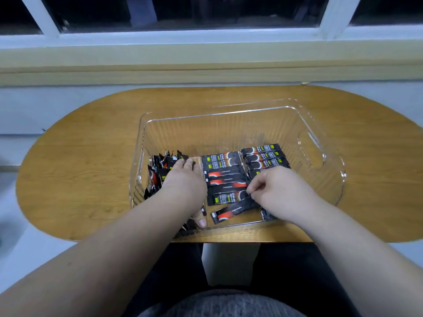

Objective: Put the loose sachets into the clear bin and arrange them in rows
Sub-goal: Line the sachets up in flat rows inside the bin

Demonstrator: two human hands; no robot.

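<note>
A clear plastic bin (320, 131) stands on the oval wooden table (91, 156). Black sachets with red and white print lie flat inside it: one row in the middle (223, 177) and another at the right (264, 156). A bunch of sachets stands on edge against the left wall (160, 167). My left hand (183, 184) is inside the bin, spread over that bunch and pressing it leftward. My right hand (277, 191) pinches the end of one tilted sachet (233, 210) near the bin's front wall.
The table's far edge meets a wall under a window sill (206, 58). Bare wood shows left and right of the bin. The bin's right wall has a cut-out handle (312, 152). My lap is below the table's front edge.
</note>
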